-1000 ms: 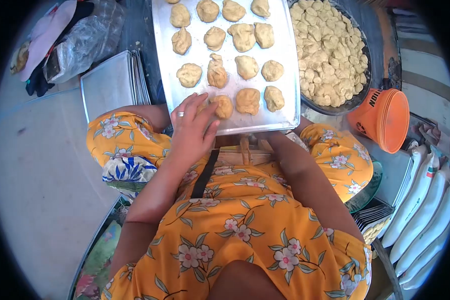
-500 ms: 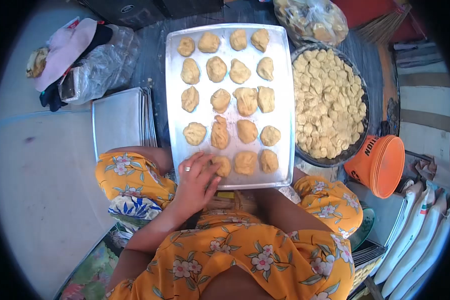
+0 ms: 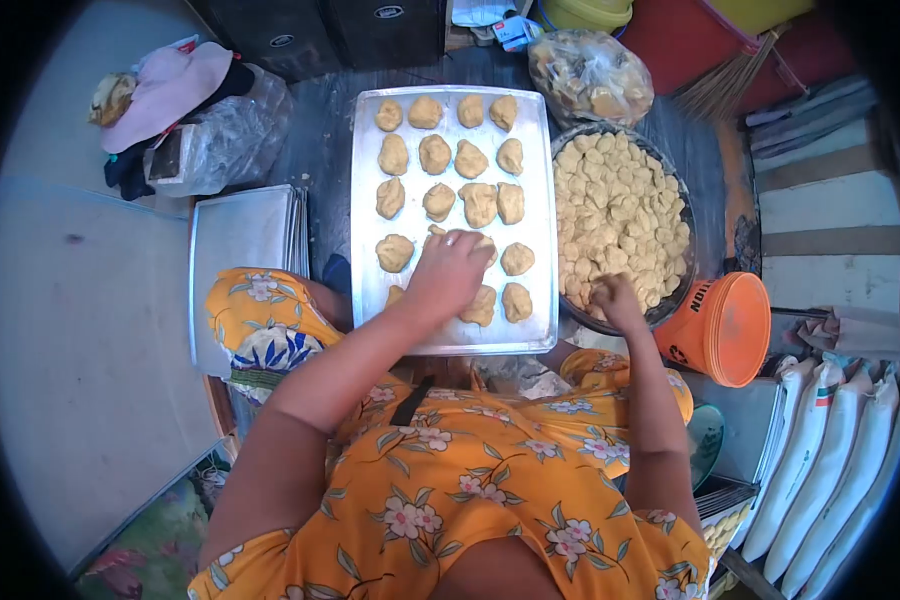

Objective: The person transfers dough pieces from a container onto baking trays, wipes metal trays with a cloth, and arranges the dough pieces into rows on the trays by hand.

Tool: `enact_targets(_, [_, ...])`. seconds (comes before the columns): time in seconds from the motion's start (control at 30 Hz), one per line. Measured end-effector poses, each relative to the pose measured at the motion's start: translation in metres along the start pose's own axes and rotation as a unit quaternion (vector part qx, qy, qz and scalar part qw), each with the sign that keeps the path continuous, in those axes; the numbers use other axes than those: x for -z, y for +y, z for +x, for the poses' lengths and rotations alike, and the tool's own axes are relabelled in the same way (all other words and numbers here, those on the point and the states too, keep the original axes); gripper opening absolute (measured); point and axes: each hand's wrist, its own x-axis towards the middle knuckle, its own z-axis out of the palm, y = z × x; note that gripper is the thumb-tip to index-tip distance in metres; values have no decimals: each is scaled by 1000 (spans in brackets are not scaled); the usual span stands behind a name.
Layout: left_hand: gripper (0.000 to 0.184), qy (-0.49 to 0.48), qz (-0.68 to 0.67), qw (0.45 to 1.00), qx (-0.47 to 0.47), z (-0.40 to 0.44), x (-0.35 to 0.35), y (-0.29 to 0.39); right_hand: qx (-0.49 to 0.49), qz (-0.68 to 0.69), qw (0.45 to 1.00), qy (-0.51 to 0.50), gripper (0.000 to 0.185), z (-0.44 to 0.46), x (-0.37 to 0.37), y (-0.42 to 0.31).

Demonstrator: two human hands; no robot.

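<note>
A metal tray (image 3: 366, 330) in front of me carries rows of tan dough lumps, such as the dough lump (image 3: 394, 253) near its left side. My left hand (image 3: 455, 272) reaches over the tray's lower middle, its fingers bent down around a lump in the second row from the front. The hand and wrist hide parts of the lumps beneath. To the right, a dark round basin (image 3: 686, 240) holds a heap of small dough pieces (image 3: 620, 205). At the basin's near edge my right hand (image 3: 618, 303) has its fingers curled in among the pieces; what they grip is partly hidden.
An orange bucket (image 3: 735, 330) leans beside the basin. Behind it lies a filled plastic bag (image 3: 592, 78), with a straw broom (image 3: 735, 75) to the right. Stacked metal trays (image 3: 240, 240) stand left; white sacks (image 3: 800, 460) stand right. A pink hat (image 3: 170, 95) lies on plastic at upper left.
My left hand has moved right and away from me across the tray. My right hand, out of sight before, is now at the basin. The view has shifted, showing more at the back.
</note>
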Motion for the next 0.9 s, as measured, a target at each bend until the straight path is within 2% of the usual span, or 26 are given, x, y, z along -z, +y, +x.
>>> enact_targets(0.03, [29, -9, -1, 1000, 17, 9, -5, 1, 25, -267, 949, 164, 39, -6, 13, -29])
enact_targets(0.1, [27, -27, -2, 998, 49, 24, -12, 1, 9, -5, 985, 171, 41, 10, 14, -58])
enact_targets(0.13, [27, -58, 1, 997, 53, 28, -17, -2, 1, 129, 977, 168, 42, 17, 12, -74])
enact_targets(0.2, [26, -123, 6, 991, 61, 30, -31, -7, 76, 168, 980, 75, 44, 17, -3, -131])
enact_targets(0.27, [24, -95, 7, 994, 45, 29, -39, -10, 177, 161, 970, 35, 41, 12, -16, -177])
enact_targets(0.37, [22, -15, 10, 998, 53, 39, -19, -3, 203, 139, 965, 88, 37, 27, -30, -183])
enact_targets(0.4, [21, 20, 10, 998, 63, 44, -12, -1, 177, 150, 969, 82, 37, 32, -33, -181])
enact_targets(0.43, [22, 13, 29, 997, 66, 49, -14, -7, 150, 162, 972, 75, 37, 37, -36, -178])
enact_targets(0.5, [24, -6, 65, 995, 73, 62, -20, -22, 108, 169, 979, 29, 35, 39, -35, -175])
enact_targets(0.6, [27, -72, 69, 990, 95, 71, -21, -30, 83, 181, 979, 53, 37, 44, -24, -185])
enact_targets(0.7, [30, -69, 101, 989, 79, 67, -27, -34, 149, 148, 951, 226, 38, 68, -32, -191])
enact_targets(0.8, [33, -33, 87, 994, 57, 58, -27, -37, 168, 11, 971, 172, 41, 87, -40, -185])
enact_targets(0.83, [37, -22, 68, 996, 58, 53, -19, -34, 112, 22, 986, 119, 40, 82, -28, -196])
enact_targets(0.9, [36, 5, 48, 997, 63, 47, -7, -32, 115, -95, 962, 227, 39, 78, -31, -207])
